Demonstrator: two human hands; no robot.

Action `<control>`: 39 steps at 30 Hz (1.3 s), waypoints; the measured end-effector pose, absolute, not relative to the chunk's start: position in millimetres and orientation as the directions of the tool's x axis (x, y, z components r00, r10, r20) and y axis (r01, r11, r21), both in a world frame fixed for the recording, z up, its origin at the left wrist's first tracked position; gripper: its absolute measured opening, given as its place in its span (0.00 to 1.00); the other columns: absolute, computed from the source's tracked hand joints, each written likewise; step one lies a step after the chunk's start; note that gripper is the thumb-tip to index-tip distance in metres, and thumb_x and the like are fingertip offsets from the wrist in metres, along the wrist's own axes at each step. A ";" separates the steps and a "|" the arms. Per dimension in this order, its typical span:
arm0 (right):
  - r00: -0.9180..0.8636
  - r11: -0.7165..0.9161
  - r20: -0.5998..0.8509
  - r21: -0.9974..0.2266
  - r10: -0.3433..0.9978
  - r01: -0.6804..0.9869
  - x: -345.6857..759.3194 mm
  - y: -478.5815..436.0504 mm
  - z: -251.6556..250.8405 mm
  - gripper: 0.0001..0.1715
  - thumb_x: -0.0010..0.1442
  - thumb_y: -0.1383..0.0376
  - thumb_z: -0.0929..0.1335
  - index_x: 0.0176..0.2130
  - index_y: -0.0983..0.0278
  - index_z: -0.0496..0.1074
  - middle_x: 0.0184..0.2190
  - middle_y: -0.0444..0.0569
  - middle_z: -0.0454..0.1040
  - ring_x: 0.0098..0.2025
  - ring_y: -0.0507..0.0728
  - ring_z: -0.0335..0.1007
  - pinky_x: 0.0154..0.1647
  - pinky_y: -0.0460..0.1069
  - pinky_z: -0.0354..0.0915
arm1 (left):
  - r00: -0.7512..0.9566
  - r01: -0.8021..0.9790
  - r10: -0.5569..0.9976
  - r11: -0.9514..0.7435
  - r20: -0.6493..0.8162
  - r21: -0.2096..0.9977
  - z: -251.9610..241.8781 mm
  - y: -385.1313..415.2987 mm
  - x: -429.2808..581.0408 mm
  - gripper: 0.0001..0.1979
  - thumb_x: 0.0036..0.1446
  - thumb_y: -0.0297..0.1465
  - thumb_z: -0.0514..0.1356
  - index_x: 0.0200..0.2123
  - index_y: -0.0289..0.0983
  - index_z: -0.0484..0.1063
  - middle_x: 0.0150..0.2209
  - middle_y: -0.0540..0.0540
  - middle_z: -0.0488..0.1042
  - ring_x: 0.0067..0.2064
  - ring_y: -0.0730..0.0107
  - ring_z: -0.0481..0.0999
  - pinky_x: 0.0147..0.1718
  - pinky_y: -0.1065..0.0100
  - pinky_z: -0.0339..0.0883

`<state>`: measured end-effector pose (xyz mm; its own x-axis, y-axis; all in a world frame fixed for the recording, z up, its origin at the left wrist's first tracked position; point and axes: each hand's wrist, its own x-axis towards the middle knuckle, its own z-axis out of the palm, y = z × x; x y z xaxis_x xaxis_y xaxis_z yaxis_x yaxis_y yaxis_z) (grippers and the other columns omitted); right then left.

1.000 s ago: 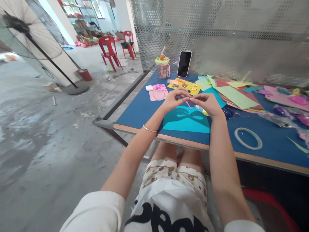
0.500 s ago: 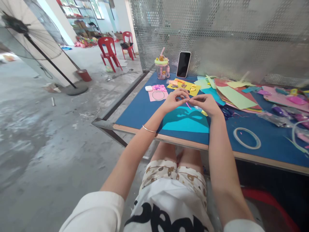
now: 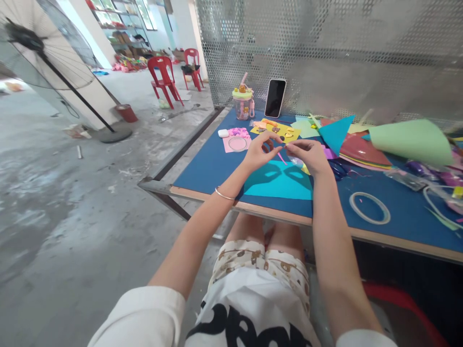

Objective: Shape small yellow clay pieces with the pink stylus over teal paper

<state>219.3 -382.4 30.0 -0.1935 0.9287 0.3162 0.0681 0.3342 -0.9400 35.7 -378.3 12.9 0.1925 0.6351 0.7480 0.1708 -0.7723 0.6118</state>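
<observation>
Over a bright blue sheet (image 3: pixel 278 188) on the table, my two hands are raised with their fingertips close together. My left hand (image 3: pixel 262 149) has its thumb and index finger curved and apart. A tiny dark spot (image 3: pixel 282 139) shows at its index fingertip; what it is I cannot make out. My right hand (image 3: pixel 309 153) is closed in a pinch, and whatever lies between its fingertips is too small to name. Just below the fingertips is a thin pink stick-like tool (image 3: pixel 282 158). Behind the hands lies a yellow sheet (image 3: pixel 294 134) with small brown, orange and yellow pieces.
A pink card (image 3: pixel 231 145) with a clear ring stands left, near a lidded cup (image 3: pixel 243 103) and an upright phone (image 3: pixel 275 98). At right are a curled green sheet (image 3: pixel 408 140), a raised blue sheet (image 3: pixel 336 135) and a tape-like ring (image 3: pixel 369 208). Perforated metal (image 3: pixel 325 58) backs the table.
The blue and green sheets on the right have lifted and curled upward. My left thumb and index finger have parted a little, and the fingertips of the two hands are slightly farther apart.
</observation>
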 end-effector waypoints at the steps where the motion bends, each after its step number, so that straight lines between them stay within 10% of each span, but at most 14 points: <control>1: -0.183 0.327 0.312 -0.944 0.932 0.052 217.8 -382.3 29.5 0.19 0.40 0.53 0.76 0.31 0.62 0.79 0.28 0.47 0.78 0.30 0.55 0.74 0.36 0.50 0.71 | 0.186 0.201 0.605 -0.794 0.774 0.573 12.6 -378.6 36.0 0.15 0.54 0.41 0.62 0.35 0.35 0.69 0.37 0.47 0.71 0.28 0.82 0.69 0.23 0.79 0.62; 39: -0.239 0.576 0.534 -0.800 0.811 0.165 215.7 -383.5 29.2 0.13 0.46 0.55 0.74 0.31 0.60 0.77 0.32 0.47 0.79 0.35 0.58 0.76 0.41 0.53 0.71 | 0.183 0.312 0.527 -0.832 0.830 0.459 10.4 -378.3 34.8 0.12 0.55 0.40 0.62 0.32 0.36 0.74 0.37 0.46 0.71 0.26 0.82 0.66 0.24 0.76 0.62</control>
<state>215.7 -383.5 29.2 -0.2395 0.8106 0.5344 0.1649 0.5764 -0.8004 34.8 -378.3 10.4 0.1829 0.5269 0.8300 0.3124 -0.8317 0.4591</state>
